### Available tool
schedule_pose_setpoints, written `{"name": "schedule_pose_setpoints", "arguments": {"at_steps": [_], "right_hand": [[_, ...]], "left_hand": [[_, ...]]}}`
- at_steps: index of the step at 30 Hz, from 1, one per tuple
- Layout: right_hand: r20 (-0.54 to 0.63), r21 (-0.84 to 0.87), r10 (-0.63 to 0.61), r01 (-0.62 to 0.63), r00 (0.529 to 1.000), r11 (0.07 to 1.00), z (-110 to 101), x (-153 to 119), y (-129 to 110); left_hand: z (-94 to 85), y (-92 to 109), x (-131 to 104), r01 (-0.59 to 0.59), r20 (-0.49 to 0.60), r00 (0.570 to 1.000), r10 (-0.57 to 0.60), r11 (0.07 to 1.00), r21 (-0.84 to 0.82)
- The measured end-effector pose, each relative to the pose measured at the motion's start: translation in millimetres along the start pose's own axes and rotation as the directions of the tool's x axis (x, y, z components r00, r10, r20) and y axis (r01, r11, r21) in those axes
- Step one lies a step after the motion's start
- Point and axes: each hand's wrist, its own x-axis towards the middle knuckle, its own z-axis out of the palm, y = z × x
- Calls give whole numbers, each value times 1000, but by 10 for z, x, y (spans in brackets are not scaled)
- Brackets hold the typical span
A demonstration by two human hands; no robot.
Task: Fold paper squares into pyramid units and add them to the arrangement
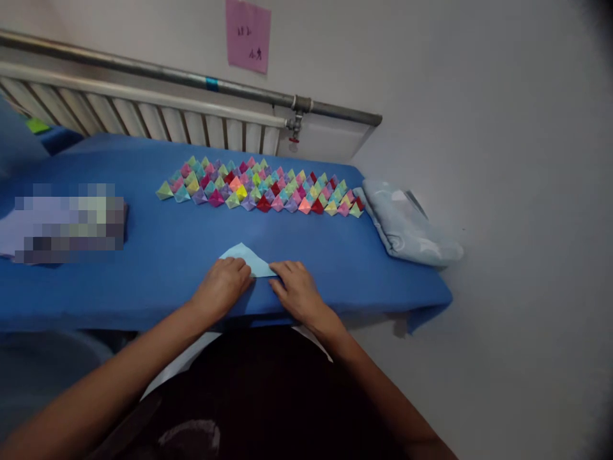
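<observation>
A light-blue sheet of origami paper [249,258], folded to a triangle, lies on the blue-covered table near its front edge. My left hand [223,286] rests on its left part with curled fingers pressed together on the paper. At the right corner, my right hand [297,291] grips the paper between thumb and fingers. The hands partly hide the lower fold and both side corners. Beyond them stand rows of small folded paper pieces [256,185] in many colours, set close together.
The blue tablecloth [158,255] hangs over the front edge. A folded pale-blue cloth [407,223] lies at the right end, and a blurred-out stack [67,223] at the left. Behind are a white radiator [167,121], a metal pipe [143,69] and a pink note [248,35] on the wall.
</observation>
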Motion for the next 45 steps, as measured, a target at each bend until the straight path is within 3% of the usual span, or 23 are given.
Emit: {"name": "schedule_pose_setpoints", "arguments": {"at_steps": [5,8,12,21,23,25,27,29,32,34,36,39,41,43,45], "right_hand": [[43,87,153,-156,987,984,-86,105,-42],[116,262,248,-270,962,927,-86,180,-29],[226,537,344,-411,911,737,-79,259,1],[380,837,355,-481,854,260,-131,299,-53],[308,874,354,-410,883,260,-170,276,-60],[130,888,352,-267,927,374,-233,251,-87],[-33,846,294,-130,955,518,-308,235,-145],[-47,823,201,-76,979,563,-368,231,-222],[77,883,121,-124,990,452,-396,248,-314],[153,897,110,-185,982,401,-374,270,-332],[190,891,120,-223,974,396,-335,301,-318],[228,877,137,-264,964,401,-269,368,-268],[252,860,151,-293,956,417,-226,426,-233],[291,818,174,-339,941,464,-182,487,-201],[332,751,204,-389,921,533,-135,544,-178]], "left_hand": [[16,-125,26,-44,25,999,45,998,-52],[38,-138,-11,-53,4,999,53,996,-73],[79,-121,-49,-61,-91,994,52,994,-90],[144,41,-29,50,-188,979,-74,991,-127],[81,16,-41,77,-202,974,-104,987,-139],[-53,-30,-55,125,-222,958,-183,959,-254],[-236,-68,-61,178,-163,935,-314,814,-553],[-413,-77,-55,229,18,933,-360,553,-801],[-567,-48,-33,303,225,918,-326,213,-929],[-573,-27,-17,337,285,895,-344,99,-936],[-526,-25,-6,356,312,870,-383,50,-933],[-412,-72,-4,385,335,856,-394,54,-921],[-334,-124,-21,405,327,855,-403,125,-906],[-261,-168,-52,400,218,846,-486,310,-863],[-190,-188,-86,332,-14,858,-514,575,-747]]}}
